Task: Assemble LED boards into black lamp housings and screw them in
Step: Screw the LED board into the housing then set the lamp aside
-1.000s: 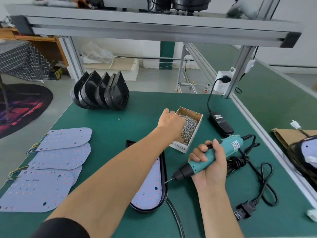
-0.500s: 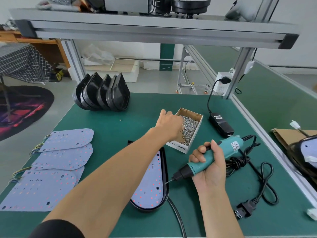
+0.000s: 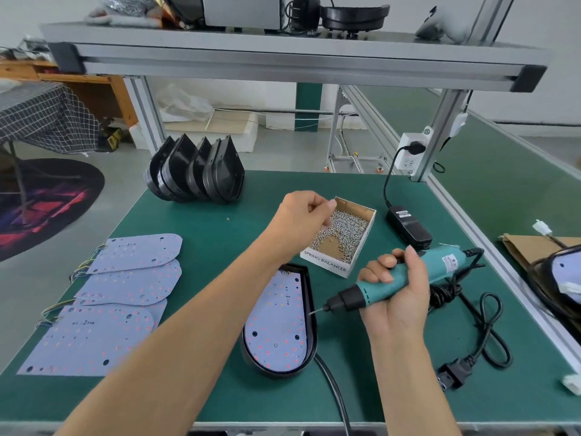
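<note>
Nearest, an LED board (image 3: 276,325) is sitting inside a black housing (image 3: 312,309), apparently not yet screwed down. Just right of it, the right hand (image 3: 396,297) is gripping a teal electric screwdriver (image 3: 405,278), fingers wrapped round it, bit pointing at the board. Farther, the left hand (image 3: 301,218) is hovering over the screw box (image 3: 342,234), fingertips pinched together; whether they are holding a screw I cannot tell. Loose boards (image 3: 110,297) are waiting at left, empty housings (image 3: 201,171) standing at the far side. The screwdriver's cord (image 3: 484,325) is coiling at right, clear of the work.
</note>
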The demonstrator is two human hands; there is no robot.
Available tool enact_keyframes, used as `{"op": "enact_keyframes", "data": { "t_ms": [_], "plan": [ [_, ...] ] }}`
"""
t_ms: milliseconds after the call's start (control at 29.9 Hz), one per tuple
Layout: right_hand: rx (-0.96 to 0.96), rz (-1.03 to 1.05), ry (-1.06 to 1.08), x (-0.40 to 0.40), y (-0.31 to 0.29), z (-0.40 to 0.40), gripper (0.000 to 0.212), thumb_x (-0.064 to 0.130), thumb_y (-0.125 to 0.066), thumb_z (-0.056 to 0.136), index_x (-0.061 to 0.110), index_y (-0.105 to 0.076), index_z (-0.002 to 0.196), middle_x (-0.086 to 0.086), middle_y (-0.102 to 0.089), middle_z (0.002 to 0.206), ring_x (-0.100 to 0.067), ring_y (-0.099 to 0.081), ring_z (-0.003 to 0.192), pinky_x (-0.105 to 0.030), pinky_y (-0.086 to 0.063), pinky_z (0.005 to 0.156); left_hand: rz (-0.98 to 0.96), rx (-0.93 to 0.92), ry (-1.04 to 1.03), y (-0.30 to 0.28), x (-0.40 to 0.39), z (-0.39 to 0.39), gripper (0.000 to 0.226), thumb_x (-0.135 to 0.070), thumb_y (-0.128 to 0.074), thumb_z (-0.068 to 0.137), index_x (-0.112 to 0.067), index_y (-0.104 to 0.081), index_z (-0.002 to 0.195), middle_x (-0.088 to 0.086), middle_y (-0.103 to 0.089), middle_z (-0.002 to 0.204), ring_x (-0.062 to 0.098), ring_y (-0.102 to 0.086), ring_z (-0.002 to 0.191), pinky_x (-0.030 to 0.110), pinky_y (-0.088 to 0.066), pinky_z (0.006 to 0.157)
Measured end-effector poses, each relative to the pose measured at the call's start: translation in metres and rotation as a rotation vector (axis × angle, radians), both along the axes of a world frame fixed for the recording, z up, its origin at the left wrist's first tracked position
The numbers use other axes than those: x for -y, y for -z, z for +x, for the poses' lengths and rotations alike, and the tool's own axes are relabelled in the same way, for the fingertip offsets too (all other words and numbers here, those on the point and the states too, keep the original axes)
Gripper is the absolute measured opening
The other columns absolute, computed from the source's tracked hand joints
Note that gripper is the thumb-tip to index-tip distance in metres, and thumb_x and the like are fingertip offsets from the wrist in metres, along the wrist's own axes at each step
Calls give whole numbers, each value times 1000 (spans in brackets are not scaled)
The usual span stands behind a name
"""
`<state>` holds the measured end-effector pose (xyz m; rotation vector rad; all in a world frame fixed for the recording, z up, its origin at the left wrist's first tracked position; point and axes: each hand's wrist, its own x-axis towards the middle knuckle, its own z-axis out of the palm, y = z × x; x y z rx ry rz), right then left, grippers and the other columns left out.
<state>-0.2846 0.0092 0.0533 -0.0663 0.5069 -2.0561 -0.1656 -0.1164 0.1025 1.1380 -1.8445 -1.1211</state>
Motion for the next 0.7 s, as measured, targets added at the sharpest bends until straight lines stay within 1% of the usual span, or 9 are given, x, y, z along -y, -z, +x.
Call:
{"op": "enact_keyframes", "data": {
  "t_ms": [67, 100, 167, 234, 335, 402, 569, 703],
  "plan": [
    [54, -55, 16, 0, -11, 4, 19, 27, -66, 94, 17, -60, 79, 6, -52, 70, -5, -42, 50, -19, -42, 50, 82, -157, 29, -7, -25, 15, 38, -38, -60, 103, -17, -59, 72, -3, -55, 64, 16, -40, 60, 26, -37, 56],
    [86, -86, 25, 0, -17, 5, 20, 27, -66, 96, 17, -60, 79, 7, -52, 70, -5, -42, 50, -19, -42, 50, 124, -245, 41, -6, -38, 24, 37, -39, -59, 103, -16, -57, 74, 0, -53, 67, 18, -39, 62, 28, -36, 58],
    [149, -150, 32, 0, -28, 8, 21, 28, -66, 96, 17, -60, 79, 8, -52, 71, -6, -43, 51, -19, -43, 50, 197, -406, 13, -2, -63, 42, 36, -39, -59, 101, -17, -55, 73, 2, -49, 70, 17, -37, 62, 27, -36, 57],
    [204, -213, 18, 1, -39, 12, 20, 28, -68, 94, 17, -60, 78, 9, -52, 70, -5, -44, 50, -19, -43, 50, 251, -534, -62, 2, -85, 58, 34, -39, -64, 97, -21, -57, 68, 2, -48, 69, 15, -38, 63, 25, -36, 56],
    [234, -253, 7, 3, -51, 23, 18, 28, -69, 89, 17, -61, 77, 9, -53, 68, -5, -46, 49, -18, -44, 50, 326, -706, -142, 9, -110, 70, 34, -31, -68, 97, -23, -64, 65, 2, -55, 69, 13, -44, 63, 22, -40, 55],
    [219, -252, 17, 4, -56, 30, 19, 28, -68, 90, 17, -60, 77, 8, -53, 68, -5, -47, 49, -18, -43, 51, 351, -783, -195, 12, -121, 71, 35, -27, -67, 100, -21, -66, 66, 3, -59, 72, 13, -47, 63, 23, -43, 59],
    [168, -228, 41, 5, -63, 41, 25, 31, -62, 98, 18, -59, 77, 8, -53, 68, -6, -45, 49, -19, -42, 51, 407, -982, -216, 9, -133, 69, 27, -33, -68, 90, -20, -67, 66, 3, -58, 73, 14, -49, 65, 22, -46, 61],
    [131, -220, 44, 5, -64, 46, 29, 31, -59, 101, 18, -59, 75, 7, -53, 67, -5, -45, 48, -20, -42, 50, 424, -1037, -237, 9, -137, 64, 26, -31, -67, 90, -17, -66, 68, 4, -58, 73, 14, -51, 65, 22, -46, 62]
  ]
}}
